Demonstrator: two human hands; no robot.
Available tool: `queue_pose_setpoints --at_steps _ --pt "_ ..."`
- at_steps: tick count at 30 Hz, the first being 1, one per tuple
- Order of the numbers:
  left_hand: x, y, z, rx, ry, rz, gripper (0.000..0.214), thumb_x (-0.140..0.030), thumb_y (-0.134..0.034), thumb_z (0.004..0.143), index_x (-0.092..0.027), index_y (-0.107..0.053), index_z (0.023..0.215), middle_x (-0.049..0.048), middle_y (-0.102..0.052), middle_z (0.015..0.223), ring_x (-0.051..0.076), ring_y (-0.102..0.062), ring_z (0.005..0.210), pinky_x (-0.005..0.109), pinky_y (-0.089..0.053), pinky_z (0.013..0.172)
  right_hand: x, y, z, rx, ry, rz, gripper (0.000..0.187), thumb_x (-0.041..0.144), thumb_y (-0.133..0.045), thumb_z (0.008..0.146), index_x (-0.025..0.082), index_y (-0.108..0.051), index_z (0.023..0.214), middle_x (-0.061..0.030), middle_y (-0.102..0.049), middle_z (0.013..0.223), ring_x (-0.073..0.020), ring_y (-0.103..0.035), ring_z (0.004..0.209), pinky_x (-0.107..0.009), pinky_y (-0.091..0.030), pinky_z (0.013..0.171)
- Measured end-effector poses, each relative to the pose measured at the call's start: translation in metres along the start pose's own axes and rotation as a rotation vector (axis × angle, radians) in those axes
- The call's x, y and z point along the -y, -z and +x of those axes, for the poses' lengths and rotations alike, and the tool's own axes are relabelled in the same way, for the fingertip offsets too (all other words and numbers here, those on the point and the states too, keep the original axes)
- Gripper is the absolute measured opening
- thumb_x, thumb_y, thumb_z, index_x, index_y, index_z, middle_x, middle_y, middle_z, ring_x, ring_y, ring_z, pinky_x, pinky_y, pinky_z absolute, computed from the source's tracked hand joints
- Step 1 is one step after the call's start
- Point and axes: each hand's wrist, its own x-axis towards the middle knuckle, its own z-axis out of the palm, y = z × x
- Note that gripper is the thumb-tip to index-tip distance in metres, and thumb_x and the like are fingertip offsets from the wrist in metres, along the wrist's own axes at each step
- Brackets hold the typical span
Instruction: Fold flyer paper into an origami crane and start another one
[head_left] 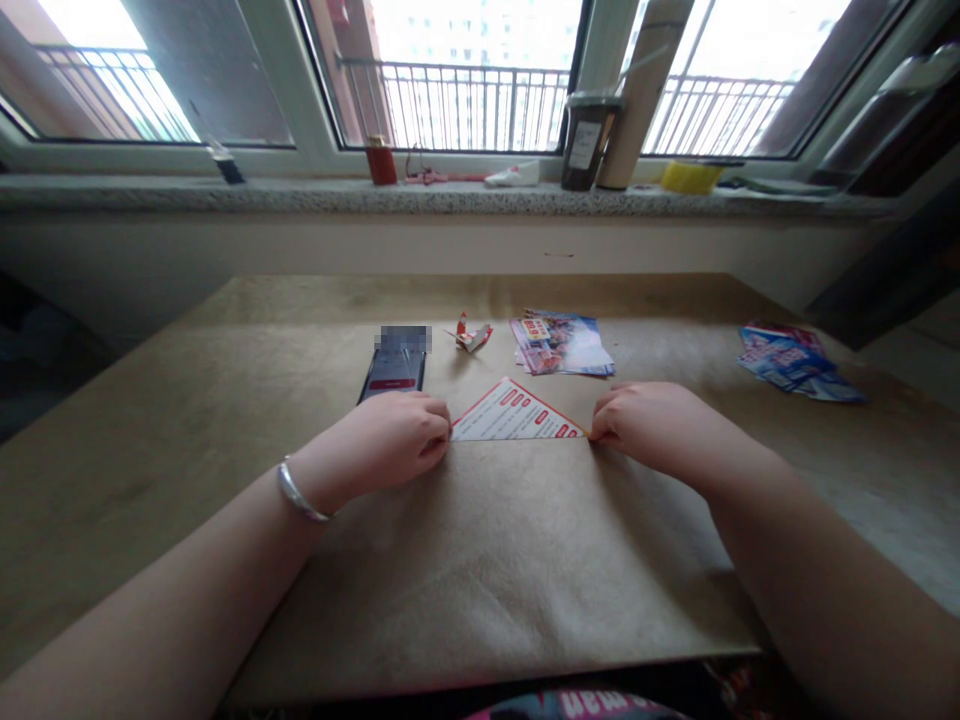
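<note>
A sheet of printed paper folded into a triangle (517,415) lies on the table, point away from me, with red labels and lines of text on its white face. Its left corner is pinched in the closed fingers of my left hand (401,435), which has a silver bangle on the wrist. My right hand (637,420) grips the opposite corner, fingers closed. Just beyond my left hand lies a smartphone (394,370), its lower edge partly hidden. Behind the triangle sits a small folded red and white paper piece (471,335).
A pile of colourful leaflets (566,345) lies behind the triangle, and blue and red packets (799,362) lie at the right. Brown covering (510,560) spans the table. Along the windowsill (300,197) stand a dark lidded container (589,140), a red candle-like jar (381,163) and yellow tape (690,178).
</note>
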Motion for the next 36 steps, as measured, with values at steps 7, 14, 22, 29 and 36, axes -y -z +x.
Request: queue_pose_setpoints --at_steps 7,14,22,29,36 --pt "-0.001 -0.001 0.000 0.013 0.005 0.010 0.021 -0.019 -0.046 0.085 -0.018 -0.067 0.079 0.0038 -0.065 0.085 0.016 -0.061 0.078 0.029 -0.047 0.076 -0.005 -0.005 -0.001 0.001 -0.011 -0.012 0.022 0.010 -0.055 0.073 0.022 -0.074 0.071 -0.0053 -0.072 0.078 -0.0210 -0.065 0.081 -0.027 -0.045 0.064" --pt "-0.009 -0.005 0.006 -0.031 0.038 0.141 0.018 -0.023 -0.047 0.086 -0.016 -0.061 0.078 0.0055 -0.061 0.080 0.017 -0.057 0.070 0.030 -0.047 0.067 0.000 -0.003 0.000 -0.012 -0.055 -0.037 0.021 0.014 -0.051 0.078 0.021 -0.070 0.073 -0.0060 -0.071 0.081 -0.0203 -0.064 0.077 -0.028 -0.044 0.061" --pt "-0.009 -0.017 0.009 -0.107 0.027 0.136 0.023 -0.026 -0.044 0.090 -0.017 -0.060 0.104 0.0084 -0.060 0.098 0.020 -0.057 0.088 0.034 -0.049 0.078 0.006 -0.008 0.009 -0.094 -0.036 0.050 0.022 0.030 -0.049 0.085 0.023 -0.067 0.095 -0.0049 -0.067 0.089 -0.0190 -0.063 0.080 -0.027 -0.044 0.063" --pt "-0.007 -0.024 0.011 -0.200 -0.007 0.070 0.025 -0.022 -0.046 0.088 -0.015 -0.058 0.108 0.0118 -0.058 0.121 0.023 -0.055 0.108 0.040 -0.047 0.093 0.010 -0.015 0.015 -0.155 -0.009 0.092 0.024 0.033 -0.050 0.085 0.018 -0.065 0.098 -0.0085 -0.063 0.099 -0.0206 -0.061 0.088 -0.030 -0.047 0.075" --pt "-0.013 -0.010 0.010 -0.095 -0.042 -0.028 0.021 -0.022 -0.045 0.090 -0.016 -0.064 0.081 0.0058 -0.067 0.091 0.017 -0.061 0.084 0.031 -0.050 0.079 0.013 -0.025 0.025 -0.282 0.109 0.205 0.032 0.027 -0.050 0.085 0.015 -0.062 0.113 -0.0122 -0.063 0.111 -0.0237 -0.055 0.106 -0.037 -0.045 0.090"
